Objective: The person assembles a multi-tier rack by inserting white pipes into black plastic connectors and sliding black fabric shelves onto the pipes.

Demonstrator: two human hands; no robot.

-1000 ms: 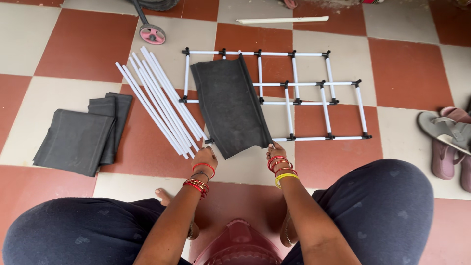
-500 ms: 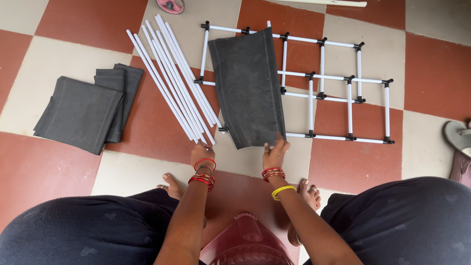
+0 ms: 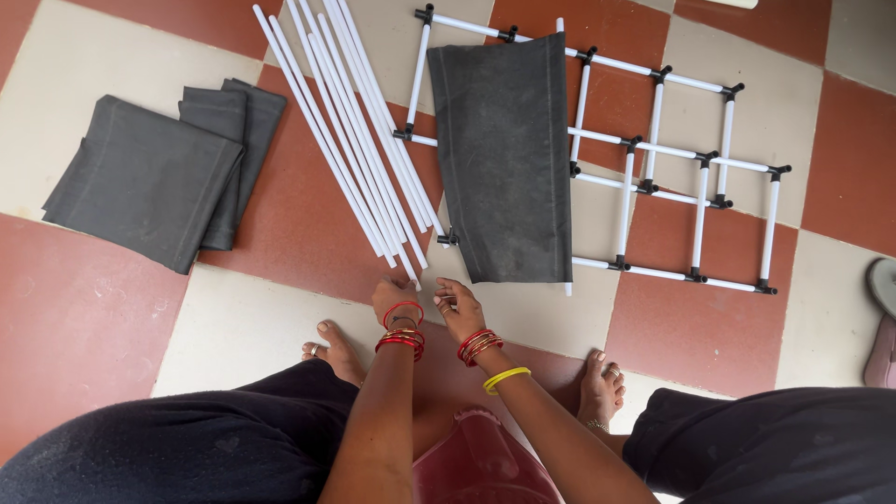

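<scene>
Head view: folded dark grey fabric panels (image 3: 149,182) lie far left, well apart from the hands. Bundle of loose white plastic tubes (image 3: 359,131) lies between them and the white tube frame with black connectors (image 3: 672,168), long axis running diagonally, near ends pointing at left hand (image 3: 394,297). Grey fabric sheet (image 3: 504,154) is on the frame, lengthwise away from the person. Right hand (image 3: 457,308) loosely curled, empty; left's grip can't tell.

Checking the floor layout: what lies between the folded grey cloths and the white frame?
The head view shows a bundle of loose white rods between the folded grey cloths and the frame.
</scene>
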